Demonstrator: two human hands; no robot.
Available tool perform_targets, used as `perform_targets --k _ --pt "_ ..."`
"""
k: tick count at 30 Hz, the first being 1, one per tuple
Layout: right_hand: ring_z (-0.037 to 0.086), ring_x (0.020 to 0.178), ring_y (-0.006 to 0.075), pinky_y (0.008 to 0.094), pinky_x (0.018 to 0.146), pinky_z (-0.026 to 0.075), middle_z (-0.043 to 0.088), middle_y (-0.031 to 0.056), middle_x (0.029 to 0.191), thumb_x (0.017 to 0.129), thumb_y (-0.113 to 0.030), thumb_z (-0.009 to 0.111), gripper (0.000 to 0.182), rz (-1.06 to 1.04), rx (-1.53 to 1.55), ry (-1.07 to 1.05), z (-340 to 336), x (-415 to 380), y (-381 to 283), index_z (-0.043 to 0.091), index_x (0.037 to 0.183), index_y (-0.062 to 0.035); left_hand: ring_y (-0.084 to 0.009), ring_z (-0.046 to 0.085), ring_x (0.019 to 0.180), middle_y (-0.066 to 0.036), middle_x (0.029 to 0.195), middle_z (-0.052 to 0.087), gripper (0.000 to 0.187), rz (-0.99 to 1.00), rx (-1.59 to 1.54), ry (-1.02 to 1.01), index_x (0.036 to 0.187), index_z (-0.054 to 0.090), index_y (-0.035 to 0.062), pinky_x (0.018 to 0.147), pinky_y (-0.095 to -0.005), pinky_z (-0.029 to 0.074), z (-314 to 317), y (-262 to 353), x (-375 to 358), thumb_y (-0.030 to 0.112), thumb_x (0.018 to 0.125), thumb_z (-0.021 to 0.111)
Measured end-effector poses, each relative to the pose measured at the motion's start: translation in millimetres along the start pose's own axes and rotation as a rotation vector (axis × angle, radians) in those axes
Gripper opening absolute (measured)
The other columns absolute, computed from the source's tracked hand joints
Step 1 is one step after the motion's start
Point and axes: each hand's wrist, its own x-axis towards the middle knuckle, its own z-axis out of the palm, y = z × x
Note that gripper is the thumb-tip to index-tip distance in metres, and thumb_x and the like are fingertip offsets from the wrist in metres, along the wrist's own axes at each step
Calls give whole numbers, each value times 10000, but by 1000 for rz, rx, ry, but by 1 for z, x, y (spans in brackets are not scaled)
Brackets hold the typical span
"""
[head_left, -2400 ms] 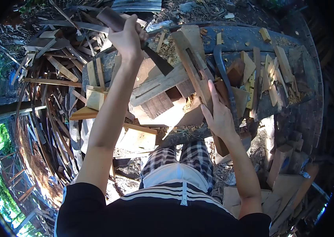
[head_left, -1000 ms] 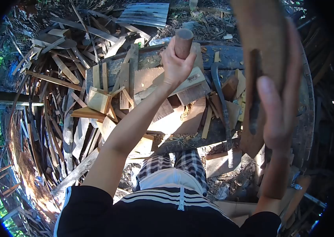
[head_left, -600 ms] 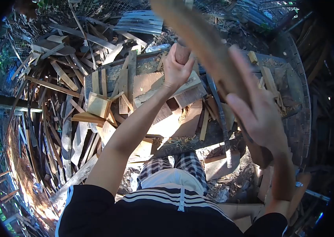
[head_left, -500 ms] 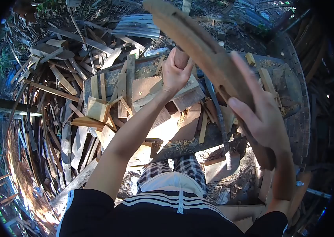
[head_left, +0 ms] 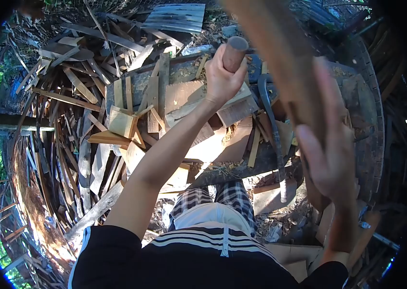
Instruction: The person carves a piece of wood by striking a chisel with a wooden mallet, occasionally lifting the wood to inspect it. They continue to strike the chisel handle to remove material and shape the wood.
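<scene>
My left hand [head_left: 225, 79] is wrapped round a thick round wooden handle [head_left: 234, 54], its flat end facing up; whatever lies below the fist is hidden. On the right, a long curved wooden piece [head_left: 285, 58] is raised close to the camera, blurred and running out of the top of the view. My right hand [head_left: 331, 149] grips it, thumb on the near side and fingers along the far edge. Beneath both hands are wooden blocks [head_left: 237, 111] on a dark bench [head_left: 213, 178]. A curved dark metal bar [head_left: 271, 125] with a pale end lies between the hands.
A large heap of scrap wood strips [head_left: 68, 159] spreads along the left. Angled pale offcuts [head_left: 122, 123] sit at the bench's left part. Corrugated sheet [head_left: 177, 18] lies at the back. More boards stand at the lower right.
The curved wooden piece has moved right and nearer the camera with my right hand. My left hand has shifted slightly right, and its handle's end now tips up towards me.
</scene>
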Motion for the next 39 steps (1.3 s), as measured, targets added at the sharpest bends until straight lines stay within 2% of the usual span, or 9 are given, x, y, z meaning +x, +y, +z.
perform_targets --k 2,6,8,13,16,21,30,34,39 --pt "392 1405 317 408 1146 312 385 214 1518 907 -168 505 722 228 149 -245 -6 4 11 223 1561 -52 -183 660 800 -125 858 681 277 19 -112 13 1022 595 8 773 -334 518 5 1 1 143 816 723" --pt "407 1391 295 392 1142 300 372 203 1531 938 -167 496 692 223 274 -113 10 -2 31 221 1563 -52 -180 635 767 -110 851 668 277 -40 -14 68 1002 590 8 751 -332 515 -2 -2 8 152 805 722" --pt "631 1147 364 423 999 459 555 235 1365 969 -217 502 653 202 234 111 40 -7 57 244 1565 -147 -178 612 724 -75 799 630 242 -223 -56 70 956 570 7 714 -332 508 -7 -16 20 127 789 699" --pt "595 1207 355 383 1010 440 549 248 1369 985 -323 524 699 375 316 -109 120 -36 150 199 1578 -145 -104 499 452 -50 646 555 233 -377 -275 122 885 484 4 409 -265 414 -15 -29 43 86 768 669" --pt "612 1168 386 407 995 447 592 264 1299 982 -332 523 708 447 327 -163 142 -39 151 187 1581 -159 -105 444 399 -39 587 505 207 -387 -294 135 824 455 48 363 -268 340 -19 -37 53 3 799 655" --pt "586 1085 516 523 937 457 610 338 1183 969 -342 506 709 524 334 -222 152 -37 148 168 1573 -189 -116 387 376 -43 551 457 190 -537 -420 113 805 442 54 371 -291 325 -30 -58 65 3 822 625" --pt "644 889 510 537 805 490 654 339 924 961 -316 528 719 470 237 -193 157 -38 148 170 1573 -196 -94 320 389 -10 571 395 68 -651 -796 -141 914 477 85 373 -277 286 -47 -79 71 114 898 537" --pt "646 869 506 542 790 485 655 332 892 955 -301 534 732 477 238 -184 158 -42 148 158 1575 -199 -95 321 407 8 584 393 186 -665 -592 312 753 446 105 396 -300 292 -69 -73 81 128 892 567" --pt "647 813 500 543 770 485 650 314 810 952 -291 539 738 371 237 -72 172 -46 152 156 1575 -191 -118 375 413 -13 586 428 222 -579 -560 387 760 429 80 408 -312 323 -61 -44 80 108 864 623"
